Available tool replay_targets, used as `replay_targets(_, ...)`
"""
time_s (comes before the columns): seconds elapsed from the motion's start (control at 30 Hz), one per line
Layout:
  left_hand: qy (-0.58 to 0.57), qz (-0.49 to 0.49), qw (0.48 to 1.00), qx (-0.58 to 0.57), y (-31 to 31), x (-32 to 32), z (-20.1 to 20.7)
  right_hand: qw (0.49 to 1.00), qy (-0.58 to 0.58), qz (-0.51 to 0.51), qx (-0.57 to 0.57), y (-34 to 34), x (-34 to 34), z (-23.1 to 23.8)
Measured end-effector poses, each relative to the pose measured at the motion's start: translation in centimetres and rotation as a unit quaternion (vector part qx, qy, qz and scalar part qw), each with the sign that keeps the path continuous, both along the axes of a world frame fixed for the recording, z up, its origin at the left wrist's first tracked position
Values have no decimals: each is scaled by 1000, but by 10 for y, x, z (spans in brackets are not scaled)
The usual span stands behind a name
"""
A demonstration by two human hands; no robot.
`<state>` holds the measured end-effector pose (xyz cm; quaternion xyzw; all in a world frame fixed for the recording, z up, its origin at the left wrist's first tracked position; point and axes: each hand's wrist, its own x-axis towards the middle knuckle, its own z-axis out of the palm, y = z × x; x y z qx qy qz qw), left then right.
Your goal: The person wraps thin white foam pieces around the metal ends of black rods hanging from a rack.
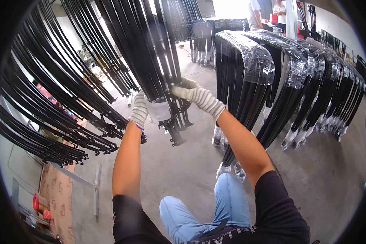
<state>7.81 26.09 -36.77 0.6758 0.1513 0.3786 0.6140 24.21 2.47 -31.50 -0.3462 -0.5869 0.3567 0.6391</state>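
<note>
Long black metal bars [148, 73] hang in a bundle in front of me, with a white plastic wrap [159, 110] around their lower part. My left hand [139, 110], in a grey-and-white striped glove, closes on the left side of this wrap; its fingertips are hidden behind the bundle. On the right side, my right hand [193, 94], gloved the same way, has its fingers bent around bars just above the wrap. Below the wrap, dark bracket-like bar ends [176, 138] stick out unwrapped.
More black bars [57, 101] hang in rows at the left. Black curved frames [248, 61] with clear film on top stand close at the right. A metal bar [97, 189] lies at the lower left. Two people [255, 15] are in the background.
</note>
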Motion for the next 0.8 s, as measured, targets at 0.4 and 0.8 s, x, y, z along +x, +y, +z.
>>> replay_targets(0.4, 18, -43, 996, 81, -21, 1, 50, 941, 333, 21, -63, 43, -5, -21)
replay_targets(0.8, -236, 300, 895, 232, -180, -9, 108, 932, -154, -315, -88, -37, -2, 7)
